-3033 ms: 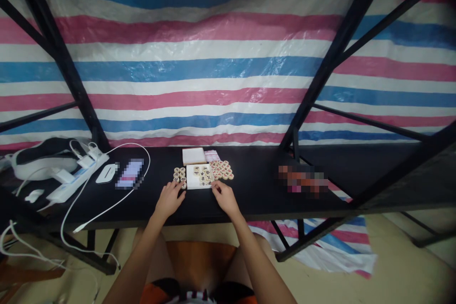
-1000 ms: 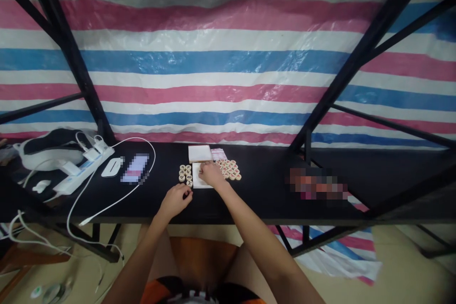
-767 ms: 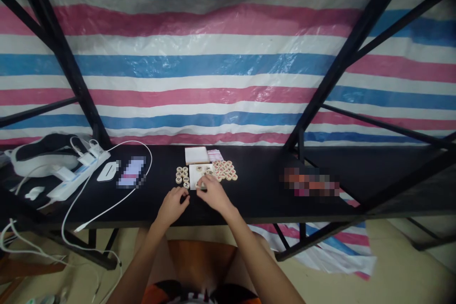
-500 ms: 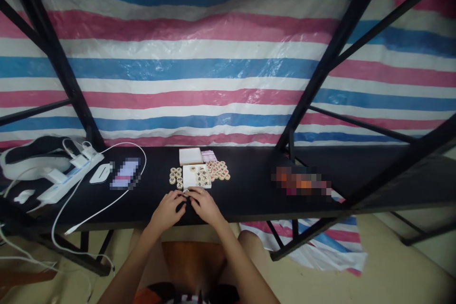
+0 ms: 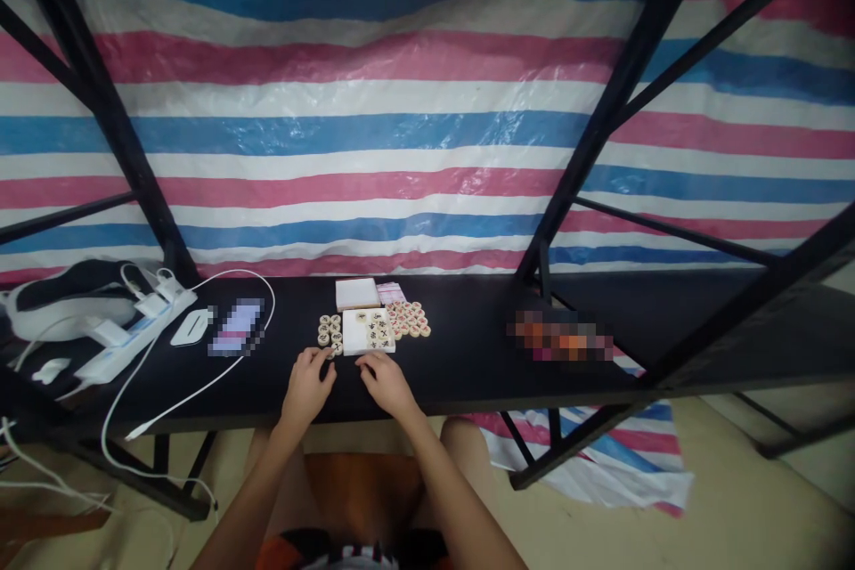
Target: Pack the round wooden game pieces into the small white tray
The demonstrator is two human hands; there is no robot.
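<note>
My left hand (image 5: 306, 385) is over the near side of the table, fingers bent, with a round Chinese chess piece (image 5: 330, 355) at its fingertips. That piece lies at the near end of a small group of black-marked pieces (image 5: 325, 329). Just right of it, my right hand (image 5: 386, 383) rests by the near edge of a white box (image 5: 354, 342); its fingers are loosely bent and a little apart, with nothing visible in them. Inside the box lie several black-marked pieces. Red-marked pieces (image 5: 415, 321) are bunched against the box's right side.
Behind the pieces sits another white box part (image 5: 357, 293) beside a pinkish paper (image 5: 391, 292). On the left are a blurred phone (image 5: 236, 326), a white device (image 5: 191, 327), a power strip (image 5: 134, 334) and a loose cable (image 5: 191, 405). Black metal posts (image 5: 561, 187) frame the table.
My hands have moved apart from the spot before the box where they met over a piece. The left went left to the black-marked group; the right shifted slightly right.
</note>
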